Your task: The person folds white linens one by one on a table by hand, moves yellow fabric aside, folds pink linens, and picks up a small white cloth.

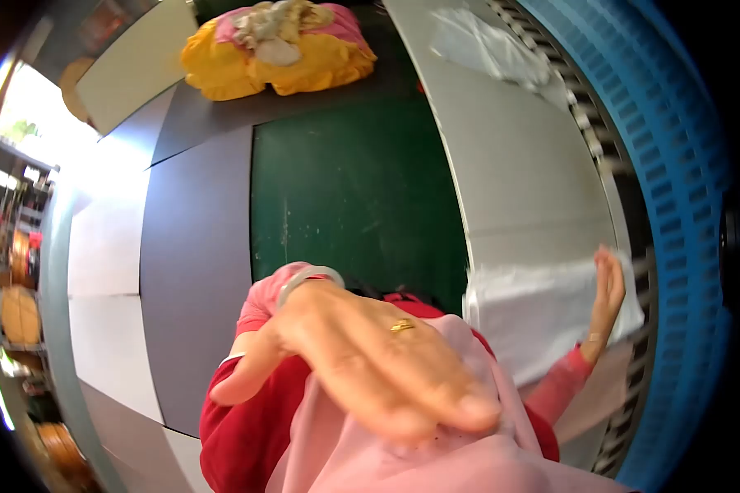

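Note:
My left hand (378, 361) is raised close to the camera, in front of the pink cloth (337, 468) over my chest. Its fingers are stretched out with nothing held, and a gold ring and a pale bracelet show on it. At the right, my right hand (607, 287) lies at the far end of a stack of thin white sheets (526, 312), fingers extended. The stack rests on a light grey surface (526, 172).
Blue perforated plastic (674, 189) curves along the right side. Yellow and pink cloth bundles (279, 66) sit at the top, and crumpled clear plastic (493, 49) lies at the upper right. Dark green surface (353, 197) fills the middle; grey panels (193, 263) are at left.

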A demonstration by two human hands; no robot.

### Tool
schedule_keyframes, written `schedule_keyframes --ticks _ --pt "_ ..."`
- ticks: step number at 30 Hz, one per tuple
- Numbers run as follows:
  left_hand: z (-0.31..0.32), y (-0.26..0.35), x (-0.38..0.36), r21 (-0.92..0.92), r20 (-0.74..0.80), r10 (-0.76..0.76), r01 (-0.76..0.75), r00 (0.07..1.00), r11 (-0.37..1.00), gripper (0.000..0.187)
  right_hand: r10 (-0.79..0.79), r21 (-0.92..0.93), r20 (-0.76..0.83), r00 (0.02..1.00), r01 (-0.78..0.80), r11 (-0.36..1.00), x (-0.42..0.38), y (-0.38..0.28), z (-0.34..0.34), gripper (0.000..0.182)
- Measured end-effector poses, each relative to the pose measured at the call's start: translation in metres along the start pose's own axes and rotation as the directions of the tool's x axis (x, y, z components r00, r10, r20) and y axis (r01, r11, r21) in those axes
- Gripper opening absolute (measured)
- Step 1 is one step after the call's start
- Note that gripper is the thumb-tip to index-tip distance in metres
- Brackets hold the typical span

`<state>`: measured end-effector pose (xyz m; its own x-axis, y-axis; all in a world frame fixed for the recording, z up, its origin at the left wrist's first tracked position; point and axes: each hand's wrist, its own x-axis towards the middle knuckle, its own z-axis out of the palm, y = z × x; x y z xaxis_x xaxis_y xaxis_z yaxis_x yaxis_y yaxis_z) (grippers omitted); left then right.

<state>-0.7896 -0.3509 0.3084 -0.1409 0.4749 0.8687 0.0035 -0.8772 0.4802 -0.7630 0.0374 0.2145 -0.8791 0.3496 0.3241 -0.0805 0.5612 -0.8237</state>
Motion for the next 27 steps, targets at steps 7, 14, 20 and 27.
schedule_keyframes --ticks 7,14,20,27 --pt "-0.129 -0.020 0.016 0.060 0.064 0.205 -0.208 0.977 0.976 0.057 0.150 -0.188 0.255 0.955 -0.103 0.977 0.083 0.034 0.060 0.027" --pt "-0.275 -0.036 0.023 -0.243 -0.075 0.129 -0.144 0.989 0.959 0.075 0.164 -0.187 0.361 0.918 -0.101 0.977 0.228 0.079 0.178 0.031" --pt "-0.378 -0.038 0.050 -0.386 -0.041 0.303 -0.295 0.952 0.874 0.104 0.163 -0.300 0.198 0.967 -0.098 0.949 0.429 0.217 0.319 0.068" --pt "-0.524 -0.030 0.039 -0.447 0.175 0.116 -0.026 0.978 0.894 0.121 0.420 -0.695 -0.416 0.806 -0.580 0.425 0.545 0.269 0.405 0.053"
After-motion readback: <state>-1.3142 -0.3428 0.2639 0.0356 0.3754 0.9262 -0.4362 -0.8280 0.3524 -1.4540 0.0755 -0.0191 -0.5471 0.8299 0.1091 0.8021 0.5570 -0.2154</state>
